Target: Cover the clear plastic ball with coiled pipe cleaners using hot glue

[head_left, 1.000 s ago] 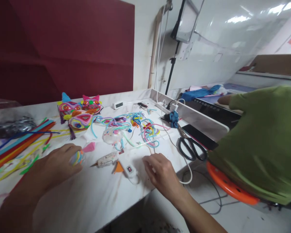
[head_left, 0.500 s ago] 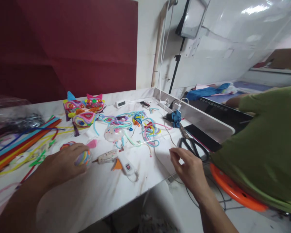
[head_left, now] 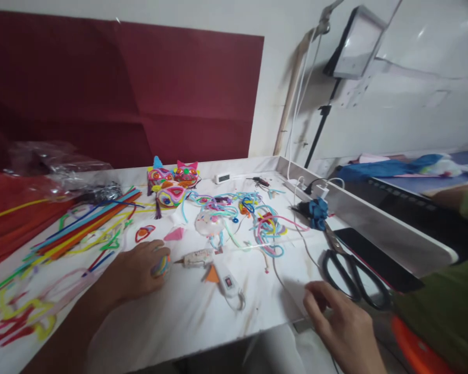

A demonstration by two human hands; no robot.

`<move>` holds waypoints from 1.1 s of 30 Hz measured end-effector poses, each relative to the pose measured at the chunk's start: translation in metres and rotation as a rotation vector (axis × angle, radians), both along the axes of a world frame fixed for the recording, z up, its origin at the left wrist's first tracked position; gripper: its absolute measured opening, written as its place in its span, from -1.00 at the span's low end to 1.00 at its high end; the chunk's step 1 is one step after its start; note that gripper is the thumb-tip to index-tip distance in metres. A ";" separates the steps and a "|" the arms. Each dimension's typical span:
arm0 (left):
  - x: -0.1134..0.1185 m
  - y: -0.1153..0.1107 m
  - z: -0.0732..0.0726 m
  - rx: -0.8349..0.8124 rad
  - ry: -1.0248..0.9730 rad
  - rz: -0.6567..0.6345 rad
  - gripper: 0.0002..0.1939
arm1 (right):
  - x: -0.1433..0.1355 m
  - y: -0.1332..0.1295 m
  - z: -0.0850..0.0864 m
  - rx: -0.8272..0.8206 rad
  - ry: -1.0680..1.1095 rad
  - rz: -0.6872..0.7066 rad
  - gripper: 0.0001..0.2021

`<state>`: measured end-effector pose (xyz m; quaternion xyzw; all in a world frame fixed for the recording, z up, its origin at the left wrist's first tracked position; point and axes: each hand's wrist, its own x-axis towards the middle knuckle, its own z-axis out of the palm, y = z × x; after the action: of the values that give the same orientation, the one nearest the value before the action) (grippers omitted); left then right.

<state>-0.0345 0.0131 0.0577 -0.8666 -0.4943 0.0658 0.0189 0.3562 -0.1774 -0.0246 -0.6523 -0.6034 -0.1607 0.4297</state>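
My left hand (head_left: 138, 270) rests low over the white table, its fingers closed around a rounded multicoloured striped piece (head_left: 162, 265) that shows between thumb and fingers. Just right of it lies a white glue gun (head_left: 198, 257), nozzle pointing at that hand, with an orange trigger and a switch on the handle. A pink piece (head_left: 174, 234) and a red-and-orange eye-shaped piece (head_left: 144, 233) lie beyond the left hand. At the table's front right edge, my right hand (head_left: 341, 324) is curled, thumb and forefinger tips together, nothing visible in them. Black-handled scissors (head_left: 341, 270) lie just past it.
Pipe cleaners (head_left: 89, 223) lie in a bundle at left. Colourful animal-face ornaments (head_left: 173, 195) stand at the back, near a clear glue-spotted pad (head_left: 209, 223) and tangled strands (head_left: 269, 228). A phone (head_left: 378, 259) lies at right. Another person's green garment (head_left: 444, 311) is close by.
The view has swung left, so the table appears further right. My left hand still holds the striped piece. My right hand sits lower, nearer the table's front edge.
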 end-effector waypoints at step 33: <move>-0.021 -0.002 -0.009 -0.217 -0.237 0.040 -0.06 | 0.020 0.232 0.099 -0.542 -0.051 0.477 -0.84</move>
<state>-0.0559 0.0108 0.0491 -0.8553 -0.5000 0.0166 -0.1347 0.3766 0.0541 0.0743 -0.5792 -0.7699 0.0937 0.2511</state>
